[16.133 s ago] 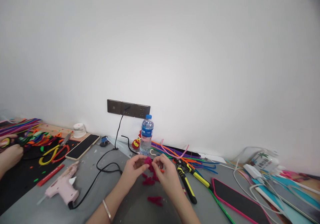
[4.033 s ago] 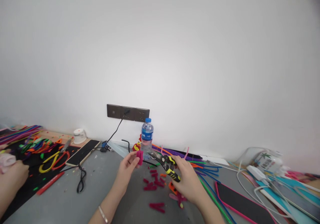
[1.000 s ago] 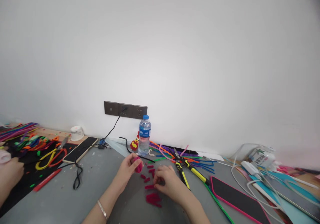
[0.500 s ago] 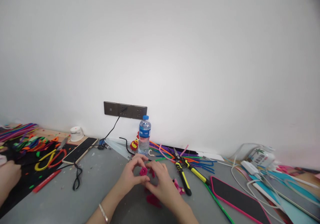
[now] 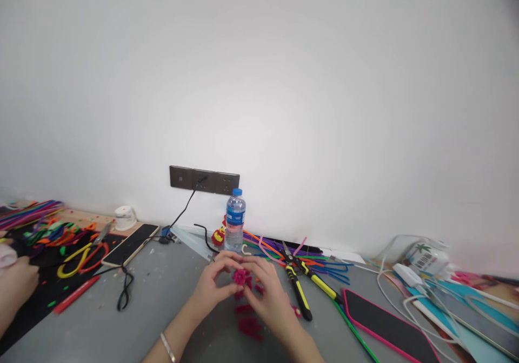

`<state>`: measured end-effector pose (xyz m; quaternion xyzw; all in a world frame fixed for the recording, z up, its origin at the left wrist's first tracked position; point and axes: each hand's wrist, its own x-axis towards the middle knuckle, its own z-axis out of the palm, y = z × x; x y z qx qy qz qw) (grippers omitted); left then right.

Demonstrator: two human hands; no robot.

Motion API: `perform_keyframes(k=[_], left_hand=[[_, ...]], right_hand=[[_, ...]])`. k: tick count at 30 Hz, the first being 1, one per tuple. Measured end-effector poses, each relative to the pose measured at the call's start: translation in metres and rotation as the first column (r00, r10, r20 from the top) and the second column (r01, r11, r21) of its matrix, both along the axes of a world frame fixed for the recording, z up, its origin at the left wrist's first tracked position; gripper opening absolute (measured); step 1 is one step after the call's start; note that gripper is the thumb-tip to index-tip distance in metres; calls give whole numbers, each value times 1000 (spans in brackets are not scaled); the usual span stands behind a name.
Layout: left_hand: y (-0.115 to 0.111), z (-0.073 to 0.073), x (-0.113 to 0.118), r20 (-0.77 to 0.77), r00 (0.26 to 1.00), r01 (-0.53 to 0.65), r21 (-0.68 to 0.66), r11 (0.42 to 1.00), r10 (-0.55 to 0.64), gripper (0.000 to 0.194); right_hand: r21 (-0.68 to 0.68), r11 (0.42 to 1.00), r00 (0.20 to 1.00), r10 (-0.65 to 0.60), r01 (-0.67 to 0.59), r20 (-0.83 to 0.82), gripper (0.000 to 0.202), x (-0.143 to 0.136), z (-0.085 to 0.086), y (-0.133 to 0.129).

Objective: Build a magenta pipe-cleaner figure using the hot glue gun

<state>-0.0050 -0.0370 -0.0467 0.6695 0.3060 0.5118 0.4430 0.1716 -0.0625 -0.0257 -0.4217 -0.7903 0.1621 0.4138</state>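
A magenta fuzzy pipe-cleaner coil is pinched between the fingertips of both hands. My left hand, with a bracelet at its wrist, curls round it from the left, thumb and fingers closed on its edge. My right hand grips the other side, and its fingers partly hide the coil. Below, on the grey table, lie more magenta fuzzy pieces. A pink and yellow figure shows only in part behind my right hand.
Yellow-black pliers lie right of my hands, by loose pipe cleaners and a pink-edged phone. A water bottle stands behind, beside a red-yellow figure. At left are scissors, another phone and another person's hand.
Both hands have turned the coil slightly and shifted a little right, so its curled face shows more. More of the magenta pieces below are visible. The other person's hand has moved slightly.
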Motion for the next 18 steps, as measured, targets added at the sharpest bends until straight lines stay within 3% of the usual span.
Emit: perform_keyframes(k=[6,12,18], left_hand=[[3,0,2,68,995,-74,-37,997,76,22],[10,-2,2,148,959,-198,-269,943,244,34],[7,1,4,176,964,-121,-369,922,197,37]], right_hand=[[-83,996,995,32,-24,96,29,9,3,0],[-105,994,980,19,2,200,15,22,6,6],[-150,987,996,-52,62,71,27,11,-2,4]])
